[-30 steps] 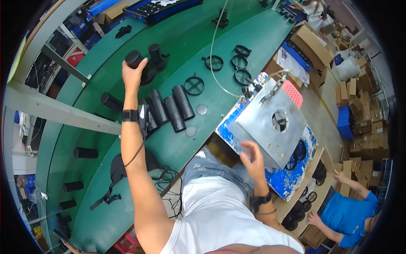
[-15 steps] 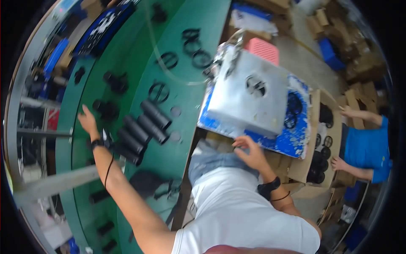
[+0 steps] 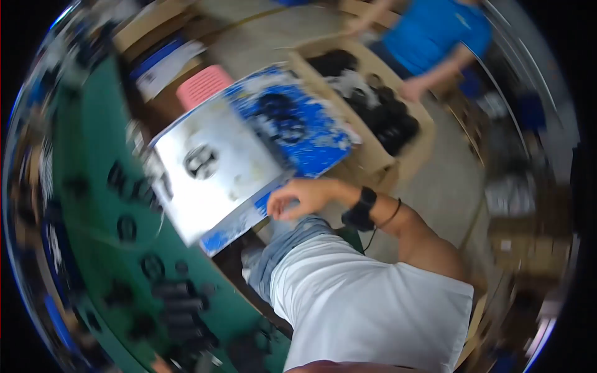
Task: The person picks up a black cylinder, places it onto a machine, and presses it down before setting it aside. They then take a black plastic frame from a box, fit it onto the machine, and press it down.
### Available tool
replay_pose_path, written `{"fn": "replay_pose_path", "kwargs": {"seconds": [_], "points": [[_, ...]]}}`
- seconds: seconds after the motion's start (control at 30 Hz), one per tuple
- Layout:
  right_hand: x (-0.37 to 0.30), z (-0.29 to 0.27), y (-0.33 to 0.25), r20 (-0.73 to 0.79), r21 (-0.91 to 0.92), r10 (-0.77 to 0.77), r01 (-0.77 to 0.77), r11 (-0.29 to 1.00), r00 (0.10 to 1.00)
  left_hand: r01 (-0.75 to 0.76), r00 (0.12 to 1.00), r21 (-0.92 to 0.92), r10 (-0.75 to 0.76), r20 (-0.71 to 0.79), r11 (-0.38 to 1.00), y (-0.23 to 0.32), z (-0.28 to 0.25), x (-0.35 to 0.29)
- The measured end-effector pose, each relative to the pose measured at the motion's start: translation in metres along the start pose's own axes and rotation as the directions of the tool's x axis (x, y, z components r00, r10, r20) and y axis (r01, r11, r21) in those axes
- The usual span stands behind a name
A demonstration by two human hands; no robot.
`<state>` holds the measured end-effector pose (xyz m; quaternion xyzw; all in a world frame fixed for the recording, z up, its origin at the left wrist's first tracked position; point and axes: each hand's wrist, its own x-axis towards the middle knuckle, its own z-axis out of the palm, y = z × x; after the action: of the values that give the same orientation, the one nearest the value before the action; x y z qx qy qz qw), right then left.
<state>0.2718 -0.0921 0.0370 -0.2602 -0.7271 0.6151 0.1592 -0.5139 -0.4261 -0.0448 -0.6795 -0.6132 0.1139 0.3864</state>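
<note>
My right hand [image 3: 300, 199] hovers by the front edge of the metal box [image 3: 214, 202], its fingers loosely bent with gaps between them and nothing visible in them. A round dark-spoked part [image 3: 201, 161] lies on top of the box. Beside the box, black ring parts [image 3: 283, 118] rest on a worn blue board [image 3: 323, 143]. Only a blurred bit of my left hand [image 3: 161, 364] shows at the lower edge, near black tubes [image 3: 180, 303] on the green bench; its fingers cannot be made out.
More black rings [image 3: 127, 228] lie on the green bench [image 3: 227, 295] at left. Behind the box stands a pink basket [image 3: 204, 86]. A cardboard box [image 3: 413, 149] with black parts is at the far right, where a co-worker in a blue shirt [image 3: 429, 34] reaches to it.
The view has swung right, so the bench and tubes now sit lower left. My left arm has mostly left the picture. My right hand stays near the metal box's front edge.
</note>
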Motion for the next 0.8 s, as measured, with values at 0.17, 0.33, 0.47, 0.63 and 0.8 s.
{"fn": "replay_pose_path", "kwargs": {"seconds": [0.17,0.33,0.47,0.63,0.8], "points": [[-0.094,-0.124,0.103,-0.94,-0.128,-0.009,-0.326,0.937,0.342,0.672,0.414,0.281,-0.662,0.625,0.685,0.017,0.003,0.039],[-0.106,-0.178,0.184,-0.961,-0.138,0.053,-0.635,0.76,0.272,0.447,0.428,0.381,-0.568,0.703,0.809,0.026,-0.041,0.085],[-0.028,-0.149,0.185,-0.936,-0.073,0.247,-0.823,0.564,0.252,0.855,0.492,0.071,-0.846,0.206,0.514,0.073,-0.129,0.193],[0.001,-0.133,0.189,-0.923,-0.064,0.288,-0.838,0.542,0.257,0.433,0.765,-0.678,-0.64,-0.071,0.594,0.142,-0.198,0.26],[-0.049,-0.106,0.202,-0.947,-0.085,0.245,-0.898,0.432,0.207,0.225,0.827,-0.974,-0.521,0.21,-0.035,0.298,-0.275,0.337]]}}
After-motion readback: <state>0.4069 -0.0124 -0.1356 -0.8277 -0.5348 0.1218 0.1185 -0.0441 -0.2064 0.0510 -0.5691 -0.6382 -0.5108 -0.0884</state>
